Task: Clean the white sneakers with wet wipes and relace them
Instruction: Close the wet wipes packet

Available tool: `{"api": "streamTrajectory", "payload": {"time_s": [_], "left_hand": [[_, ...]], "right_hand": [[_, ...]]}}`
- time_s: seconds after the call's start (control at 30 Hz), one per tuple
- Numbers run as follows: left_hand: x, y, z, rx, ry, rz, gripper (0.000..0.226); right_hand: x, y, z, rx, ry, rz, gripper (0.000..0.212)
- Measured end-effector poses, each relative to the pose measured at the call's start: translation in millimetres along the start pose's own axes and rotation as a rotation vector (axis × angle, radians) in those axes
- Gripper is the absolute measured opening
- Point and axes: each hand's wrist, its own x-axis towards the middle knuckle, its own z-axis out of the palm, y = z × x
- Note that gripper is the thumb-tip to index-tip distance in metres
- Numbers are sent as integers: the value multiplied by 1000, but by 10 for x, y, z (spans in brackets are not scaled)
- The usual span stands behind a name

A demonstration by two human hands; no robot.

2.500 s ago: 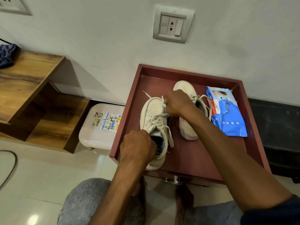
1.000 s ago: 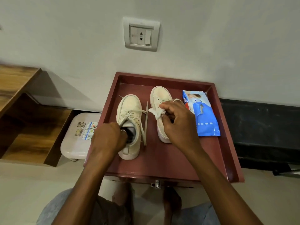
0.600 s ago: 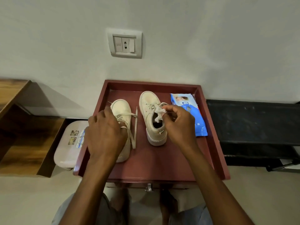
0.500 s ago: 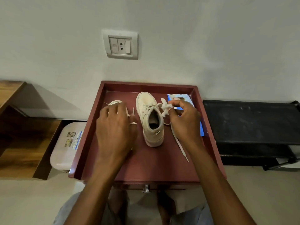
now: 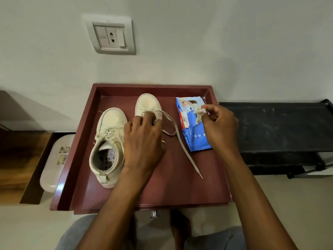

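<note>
Two white sneakers stand toes to the wall in a maroon drawer (image 5: 214,179). The left sneaker (image 5: 108,139) is laced and in full view. My left hand (image 5: 144,139) lies over the right sneaker (image 5: 146,103), its fingers curled on the laces near the tongue; only that shoe's toe shows. A loose lace (image 5: 182,141) runs from there toward the drawer's front. My right hand (image 5: 219,127) pinches a crumpled bunch of white lace (image 5: 199,115) above the blue wet wipes pack (image 5: 193,123).
A wall with a switch socket (image 5: 111,36) rises behind the drawer. A black rack (image 5: 275,130) stands to the right, a white plastic stool (image 5: 54,159) and wooden shelves (image 5: 18,159) to the left. My knees are below the drawer front.
My left hand left the left sneaker and came down on the right one. My right hand drew the bunched lace rightward over the wipes pack, leaving a lace end trailing on the drawer floor.
</note>
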Motion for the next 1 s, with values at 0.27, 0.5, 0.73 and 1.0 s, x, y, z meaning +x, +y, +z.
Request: {"api": "streamTrajectory", "payload": {"time_s": [0.27,0.5,0.73,1.0], "left_hand": [[174,402,106,-251,116,132,21],[332,740,469,-377,-279,39,45],[360,793,486,-438,-336,-53,38],[291,711,446,-478,-365,-48,39]], "right_hand": [[155,172,43,-19,-5,61,21],[265,244,217,-31,32,-54,15],[317,444,301,-172,9,-164,8],[314,528,332,-456,-171,-213,7]]}}
